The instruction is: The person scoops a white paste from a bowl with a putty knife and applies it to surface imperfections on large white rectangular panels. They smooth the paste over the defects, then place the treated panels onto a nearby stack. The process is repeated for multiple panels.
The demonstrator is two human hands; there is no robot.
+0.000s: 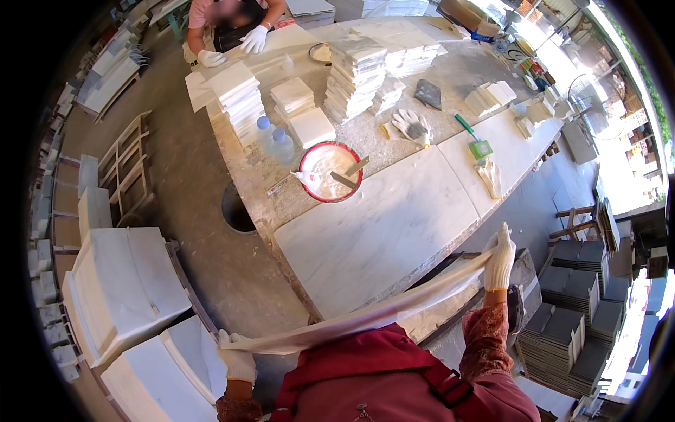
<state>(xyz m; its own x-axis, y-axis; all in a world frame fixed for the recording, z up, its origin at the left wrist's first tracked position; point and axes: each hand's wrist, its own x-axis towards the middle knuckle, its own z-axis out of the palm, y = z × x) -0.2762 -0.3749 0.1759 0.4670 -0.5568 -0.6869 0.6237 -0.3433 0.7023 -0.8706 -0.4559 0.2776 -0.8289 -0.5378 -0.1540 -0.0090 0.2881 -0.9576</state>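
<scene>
I hold a long pale slab (365, 320), seen nearly edge-on, across the front of my body. My left hand (237, 360), in a white knit glove, is closed on its left end. At the right end, and higher, my right hand (500, 261) grips it in a matching glove. Beyond it, white marble slabs (373, 225) lie flat on the worktable. A red-rimmed bowl (320, 200) of white paste stands behind them, with a putty knife (343, 181) and a second flat blade (357, 166) in it. The slab's far face is mostly hidden.
Two blue-capped bottles (282, 146), stacked white tiles (354, 81), a work glove (411, 128) and a green-handled tool (480, 148) are on the table (295, 190). A gloved co-worker (235, 28) stands at the far left. Large slabs (126, 281) stand left; grey tile stacks (562, 316) right.
</scene>
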